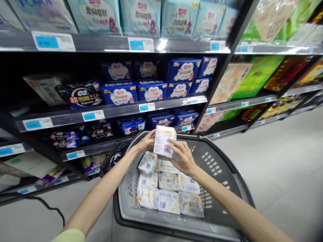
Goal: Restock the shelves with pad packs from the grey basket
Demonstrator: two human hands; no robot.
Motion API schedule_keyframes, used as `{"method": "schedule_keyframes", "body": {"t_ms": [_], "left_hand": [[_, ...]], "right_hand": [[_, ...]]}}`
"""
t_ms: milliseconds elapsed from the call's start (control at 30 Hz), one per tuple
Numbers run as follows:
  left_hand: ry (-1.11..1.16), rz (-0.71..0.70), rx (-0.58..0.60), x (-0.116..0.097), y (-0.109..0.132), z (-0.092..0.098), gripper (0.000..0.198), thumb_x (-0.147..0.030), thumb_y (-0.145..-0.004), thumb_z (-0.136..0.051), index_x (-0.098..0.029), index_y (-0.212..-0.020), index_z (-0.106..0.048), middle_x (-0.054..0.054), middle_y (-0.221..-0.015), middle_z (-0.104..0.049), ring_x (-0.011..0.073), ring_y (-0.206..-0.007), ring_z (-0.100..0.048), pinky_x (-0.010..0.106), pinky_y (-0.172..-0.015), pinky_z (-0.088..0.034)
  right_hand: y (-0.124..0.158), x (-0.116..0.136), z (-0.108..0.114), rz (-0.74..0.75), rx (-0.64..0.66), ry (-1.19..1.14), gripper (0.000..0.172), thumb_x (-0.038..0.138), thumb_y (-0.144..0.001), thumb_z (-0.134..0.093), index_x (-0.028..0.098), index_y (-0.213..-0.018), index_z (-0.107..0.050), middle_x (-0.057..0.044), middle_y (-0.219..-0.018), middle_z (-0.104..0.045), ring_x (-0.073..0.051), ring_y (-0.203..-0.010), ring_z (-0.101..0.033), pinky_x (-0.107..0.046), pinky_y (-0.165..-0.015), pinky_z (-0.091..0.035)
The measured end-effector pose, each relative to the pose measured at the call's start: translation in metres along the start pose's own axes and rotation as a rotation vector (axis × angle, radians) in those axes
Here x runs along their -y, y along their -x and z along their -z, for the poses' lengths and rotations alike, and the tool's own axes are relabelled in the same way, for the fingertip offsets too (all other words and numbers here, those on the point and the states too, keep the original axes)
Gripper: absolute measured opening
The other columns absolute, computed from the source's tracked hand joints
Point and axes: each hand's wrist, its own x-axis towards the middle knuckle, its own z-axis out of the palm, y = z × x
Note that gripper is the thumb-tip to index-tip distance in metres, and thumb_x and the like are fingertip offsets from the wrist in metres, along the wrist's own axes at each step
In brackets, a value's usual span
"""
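A white pack with printed labels (pixel 164 141) is held up over the far part of a grey basket (pixel 217 195). My left hand (pixel 145 143) grips its left side, fingers closed on the edge. On its right side, my right hand (pixel 183 156) holds it with fingertips against the printed face. Below, several similar white packs (pixel 168 201) lie in rows on the basket's bottom, and one tilted pack (pixel 148 163) rests on top at the left.
Shelves (pixel 111 111) beyond the basket bear blue packs (pixel 119 94), a black pack (pixel 82 95) and price tags. Light blue packs (pixel 94 16) stand higher up. Green packages (pixel 259 77) are at the right. A black cable (pixel 47 205) lies on the floor at the left.
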Motion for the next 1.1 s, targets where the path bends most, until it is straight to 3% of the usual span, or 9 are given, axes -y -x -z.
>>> {"method": "schedule_keyframes", "body": {"t_ms": [167, 267, 333, 467, 533, 633, 767, 900, 1100], "left_hand": [[0.019, -0.294, -0.22, -0.008, -0.001, 0.002, 0.087, -0.02, -0.063, -0.087, -0.024, -0.141, -0.047, 0.007, -0.116, -0.065, 0.0196, -0.104, -0.064, 0.03, -0.087, -0.051], [-0.019, -0.31, -0.121, -0.008, -0.002, 0.0, 0.08, -0.021, -0.064, -0.088, -0.021, -0.136, -0.051, 0.01, -0.112, -0.068, 0.0207, -0.099, -0.066, 0.032, -0.083, -0.054], [-0.083, -0.297, -0.029, -0.006, -0.001, -0.003, 0.074, -0.021, -0.064, -0.089, -0.018, -0.131, -0.055, 0.014, -0.118, -0.069, 0.0238, -0.104, -0.066, 0.034, -0.083, -0.055], [-0.156, -0.273, 0.071, -0.002, -0.002, -0.009, 0.073, -0.017, -0.06, -0.091, -0.016, -0.126, -0.059, 0.018, -0.122, -0.069, 0.0278, -0.112, -0.065, 0.038, -0.088, -0.054], [-0.171, -0.301, 0.015, -0.001, -0.004, -0.008, 0.071, -0.018, -0.06, -0.09, -0.015, -0.124, -0.059, 0.017, -0.119, -0.07, 0.0249, -0.105, -0.067, 0.039, -0.092, -0.053], [-0.263, -0.362, -0.247, -0.001, -0.007, -0.003, 0.063, -0.02, -0.061, -0.089, -0.015, -0.117, -0.062, 0.014, -0.117, -0.069, 0.0214, -0.1, -0.066, 0.037, -0.093, -0.051], [-0.322, -0.245, -0.543, 0.0, -0.009, 0.002, 0.04, -0.032, -0.074, -0.079, -0.016, -0.107, -0.065, 0.011, -0.117, -0.066, 0.021, -0.1, -0.062, 0.03, -0.081, -0.052], [-0.26, -0.153, -0.479, 0.0, -0.009, 0.001, 0.032, -0.045, -0.088, -0.062, -0.016, -0.102, -0.067, 0.01, -0.103, -0.068, 0.0204, -0.089, -0.064, 0.026, -0.065, -0.051], [-0.192, -0.074, -0.349, -0.003, -0.006, -0.005, 0.041, -0.055, -0.087, -0.062, -0.016, -0.097, -0.069, 0.007, -0.098, -0.067, 0.0179, -0.082, -0.062, 0.024, -0.061, -0.051]], "right_hand": [[0.0, -0.011, -0.001, -0.41, -0.055, -0.354, 0.069, 0.023, -0.084, -0.071, 0.031, -0.146, -0.042, -0.012, -0.151, -0.045, -0.031, -0.133, -0.05, -0.051, -0.101, -0.05], [0.004, -0.013, -0.007, -0.781, -0.106, -0.768, 0.075, 0.037, -0.079, -0.077, 0.03, -0.145, -0.041, -0.009, -0.151, -0.047, -0.03, -0.13, -0.054, -0.045, -0.098, -0.054], [0.007, -0.01, -0.013, -1.003, -0.169, -1.023, 0.066, 0.049, -0.081, -0.075, 0.031, -0.139, -0.049, -0.006, -0.143, -0.057, -0.03, -0.127, -0.057, -0.045, -0.097, -0.054], [0.009, 0.001, -0.021, -1.268, -0.252, -1.365, 0.049, 0.057, -0.084, -0.067, 0.028, -0.123, -0.062, -0.004, -0.128, -0.069, -0.029, -0.12, -0.063, -0.045, -0.092, -0.057], [0.009, 0.006, -0.024, -1.327, -0.249, -1.379, 0.043, 0.05, -0.082, -0.071, 0.027, -0.117, -0.064, -0.003, -0.122, -0.072, -0.028, -0.116, -0.065, -0.045, -0.09, -0.058], [0.009, 0.009, -0.026, -1.358, -0.227, -1.359, 0.041, 0.045, -0.081, -0.072, 0.024, -0.115, -0.064, -0.004, -0.117, -0.073, -0.029, -0.112, -0.067, -0.048, -0.087, -0.059], [0.007, 0.008, -0.026, -1.319, -0.236, -1.375, 0.04, 0.052, -0.086, -0.061, 0.023, -0.112, -0.067, -0.007, -0.113, -0.075, -0.032, -0.113, -0.067, -0.052, -0.087, -0.059], [0.003, 0.005, -0.023, -1.276, -0.301, -1.332, 0.041, 0.055, -0.086, -0.057, 0.024, -0.11, -0.07, -0.007, -0.109, -0.077, -0.032, -0.114, -0.067, -0.052, -0.091, -0.058], [0.003, 0.001, -0.018, -1.292, -0.34, -1.311, 0.047, 0.056, -0.083, -0.06, 0.023, -0.115, -0.068, -0.007, -0.121, -0.073, -0.033, -0.117, -0.064, -0.049, -0.09, -0.058]]}}
